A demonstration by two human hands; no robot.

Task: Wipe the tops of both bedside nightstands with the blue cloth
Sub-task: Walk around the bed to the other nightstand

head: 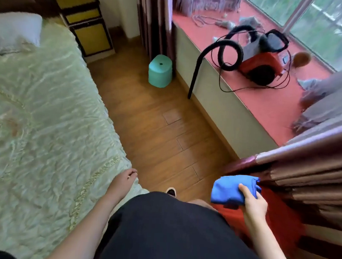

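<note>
The right hand (254,203) at 4 o'clock is clamped on the bunched blue cloth (230,189), thumb laid over the top of it and the other fingers hidden beneath; the cloth sits low in the frame, above a red fabric (276,218) and just beside the gathered curtain (311,174) that fills 3 to 4 o'clock. The left hand (126,179) at 7 o'clock holds nothing, its fingers loosely curled together and the hand lying against the corner of the bed (49,114), whose pale green quilted cover spreads from 8 to 10 o'clock. A white pillow (15,30) lies at the head of the bed at 10 o'clock. Beyond it, at 11 o'clock, stands a nightstand (86,22) with yellow drawer fronts in dark frames, well apart from the cloth. The wood floor (157,119) runs up the middle between bed and window ledge. A teal stool (160,71) stands on the floor at 12 o'clock, near the foot of a second curtain. On the red ledge (255,105) at 1 to 2 o'clock sits a red and grey vacuum (261,60) with its black hose (214,53) coiled and drooping over the edge toward the floor. A dark shoe (171,191) shows at 6 o'clock above the person's dark clothing.
</note>
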